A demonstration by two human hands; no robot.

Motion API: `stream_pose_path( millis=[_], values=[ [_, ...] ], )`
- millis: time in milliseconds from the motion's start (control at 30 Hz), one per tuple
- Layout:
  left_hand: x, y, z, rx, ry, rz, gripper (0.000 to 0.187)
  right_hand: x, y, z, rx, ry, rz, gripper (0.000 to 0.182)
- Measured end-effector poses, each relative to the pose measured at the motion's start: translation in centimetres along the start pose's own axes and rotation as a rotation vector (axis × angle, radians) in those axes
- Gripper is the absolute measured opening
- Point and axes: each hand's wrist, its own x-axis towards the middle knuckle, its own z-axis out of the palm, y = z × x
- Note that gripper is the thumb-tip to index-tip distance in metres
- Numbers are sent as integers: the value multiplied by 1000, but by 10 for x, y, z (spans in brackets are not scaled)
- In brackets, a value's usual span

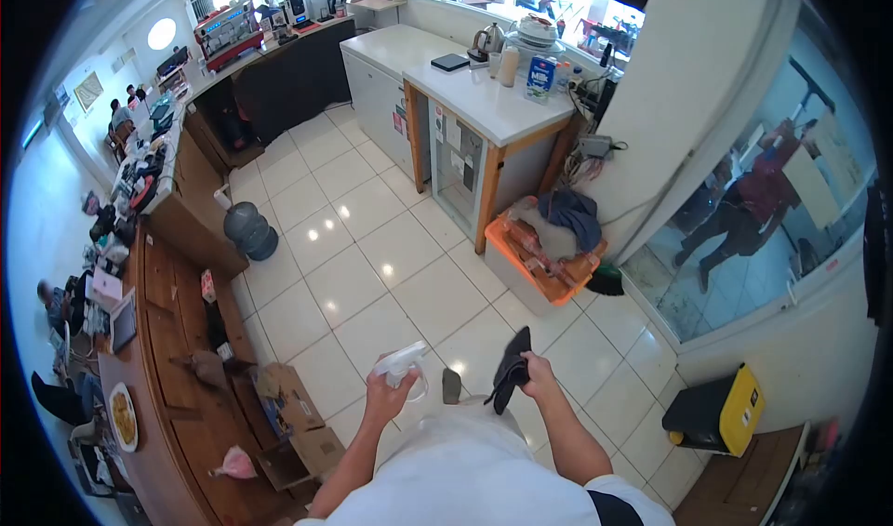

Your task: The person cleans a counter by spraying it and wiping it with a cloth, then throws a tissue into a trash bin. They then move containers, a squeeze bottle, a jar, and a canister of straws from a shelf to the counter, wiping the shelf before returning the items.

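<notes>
Low in the head view, my left hand (391,395) is closed round a white object (401,362) with a thin white strap or cord hanging from it; its exact kind is unclear. To the right, my right hand (537,375) grips a dark cloth (511,370), which hangs over the floor. The two hands are apart, both in front of my white shirt. Between them, the tip of a grey shoe (451,386) shows on the tiles.
An orange-rimmed bin (496,238) with clothes stands ahead right, beside a white counter (521,117). A water jug (251,232) and cardboard boxes (319,451) are on the left, by a wooden counter (153,377). A black-and-yellow bin (735,412) stands right.
</notes>
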Motion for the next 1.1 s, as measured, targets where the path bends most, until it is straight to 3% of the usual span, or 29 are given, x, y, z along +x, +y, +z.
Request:
stream_pose_path(
  millis=[67, 133, 167, 233, 300, 433, 467, 567, 667, 700, 733, 833, 967, 1100],
  values=[
    [54, -1, -6, -72, 83, 11, 29, 16, -36, 70, -120, -125, -113, 22],
    [104, 3, -22, 106, 44, 126, 25, 63, -69, 111, -573, -177, -349, 38],
    [126, 8, -26, 188, 22, 177, 23, 73, -87, 135, -875, -91, -533, 43],
    [178, 16, -28, 258, 69, 211, 21, 79, -119, 188, -705, -28, -430, 45],
    [229, 15, -30, 372, 71, 238, 24, 102, -141, 211, -724, -21, -450, 45],
    [340, -14, -21, 220, 99, 375, 22, 166, -169, 245, -758, -11, -506, 43],
    [370, -20, -16, 164, 78, 327, 22, 169, -184, 256, -499, 0, -190, 41],
    [456, -29, -5, 15, -39, 198, 23, 203, -209, 267, -1074, 271, -316, 39],
    [558, -23, 12, -141, -133, 168, 24, 209, -239, 298, -682, 257, -360, 38],
    [592, -19, 16, -74, -220, 250, 24, 205, -248, 308, -526, 253, -333, 38],
    [628, -13, 21, -2, -322, 325, 23, 207, -256, 315, -510, 276, -524, 46],
    [717, 5, 45, 85, -535, 426, 23, 205, -294, 347, -158, 357, -434, 51],
    [815, 18, 100, 31, -532, 598, 22, 229, -336, 388, -77, 397, -651, 50],
    [902, -8, 150, 116, -608, 462, 18, 259, -406, 448, -91, 438, -797, 51]
  ],
)
